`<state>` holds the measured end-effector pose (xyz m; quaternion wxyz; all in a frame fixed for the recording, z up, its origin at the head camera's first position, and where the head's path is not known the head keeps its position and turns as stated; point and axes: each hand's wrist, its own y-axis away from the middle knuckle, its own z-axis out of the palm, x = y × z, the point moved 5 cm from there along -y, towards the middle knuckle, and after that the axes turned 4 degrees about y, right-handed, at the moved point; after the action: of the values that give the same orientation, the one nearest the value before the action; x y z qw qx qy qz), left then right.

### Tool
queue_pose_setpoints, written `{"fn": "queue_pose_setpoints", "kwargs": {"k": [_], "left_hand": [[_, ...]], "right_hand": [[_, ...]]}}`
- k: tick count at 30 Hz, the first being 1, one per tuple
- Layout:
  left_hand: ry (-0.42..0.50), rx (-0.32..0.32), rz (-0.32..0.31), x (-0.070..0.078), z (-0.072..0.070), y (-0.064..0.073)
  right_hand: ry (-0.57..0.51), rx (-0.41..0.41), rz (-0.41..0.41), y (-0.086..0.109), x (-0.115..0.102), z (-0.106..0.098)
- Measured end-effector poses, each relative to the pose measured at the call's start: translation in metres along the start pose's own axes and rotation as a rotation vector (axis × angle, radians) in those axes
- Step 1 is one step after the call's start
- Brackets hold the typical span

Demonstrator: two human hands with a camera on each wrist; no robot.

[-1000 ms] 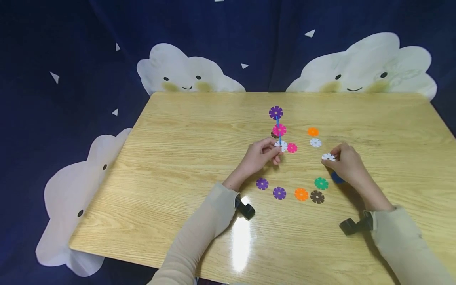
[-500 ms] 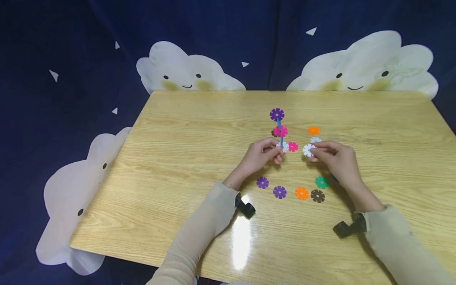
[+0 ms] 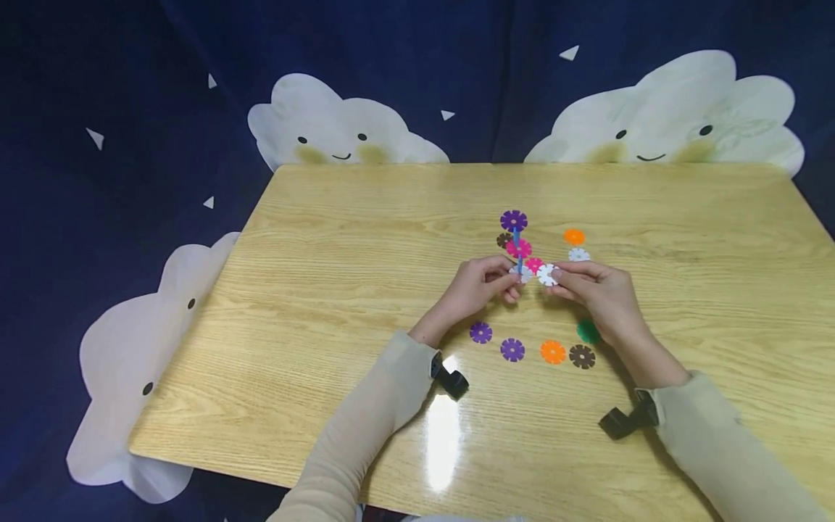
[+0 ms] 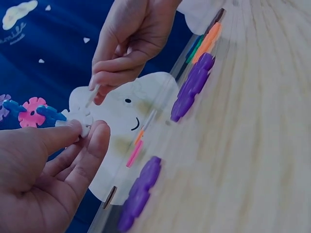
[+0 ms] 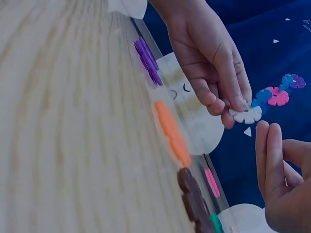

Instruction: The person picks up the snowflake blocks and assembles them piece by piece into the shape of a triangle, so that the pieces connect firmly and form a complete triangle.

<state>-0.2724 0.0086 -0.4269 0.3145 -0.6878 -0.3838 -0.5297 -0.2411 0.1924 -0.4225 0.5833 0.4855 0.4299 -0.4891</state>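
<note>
My left hand (image 3: pixel 484 285) pinches the white notched disc (image 4: pixel 81 118) at the near end of a chain of interlocked discs. Beyond it the chain runs through a blue disc (image 4: pixel 50 114), a pink disc (image 3: pixel 519 249) and another blue disc (image 5: pixel 292 80) to a purple disc (image 3: pixel 514 221). Between thumb and fingers, my right hand (image 3: pixel 603 293) holds a loose white disc (image 3: pixel 547 275) just right of the chain's white end. Edge-on in the left wrist view, that loose disc (image 4: pixel 92 95) seems close to the chain; contact cannot be told. The right wrist view does not plainly show it.
On the wooden table (image 3: pixel 313 304) lie flat discs: purple (image 3: pixel 480 333), another purple (image 3: pixel 512 349), orange (image 3: pixel 552 352), brown (image 3: pixel 582 356) and green (image 3: pixel 588 331) nearer me. Farther back are pink (image 3: pixel 533 266), brown (image 3: pixel 504 240), orange (image 3: pixel 574 237) and white (image 3: pixel 579 254) discs.
My right hand has brought its white disc leftward, close to the chain. The chain's far end has dipped toward me, while my left hand has kept nearly the same place.
</note>
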Motion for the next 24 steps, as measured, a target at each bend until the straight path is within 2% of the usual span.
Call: {"fn": "queue_pose_setpoints", "kwargs": {"k": [7,19,22,24], "left_hand": [[-0.009,-0.016,-0.006,-0.001,0.003,-0.001],[0.006,0.017,0.008,-0.001,0.005,-0.001],[-0.033,0.039,0.036,0.000,0.004,0.000],[-0.093,0.052,0.066,0.002,0.003,0.000]], "right_hand": [[-0.017,0.001,0.011,0.001,0.003,0.004],[-0.075,0.000,0.024,0.005,0.005,0.013],[-0.090,0.022,0.016,0.007,0.005,0.015],[-0.102,0.041,0.009,0.008,0.006,0.017]]}}
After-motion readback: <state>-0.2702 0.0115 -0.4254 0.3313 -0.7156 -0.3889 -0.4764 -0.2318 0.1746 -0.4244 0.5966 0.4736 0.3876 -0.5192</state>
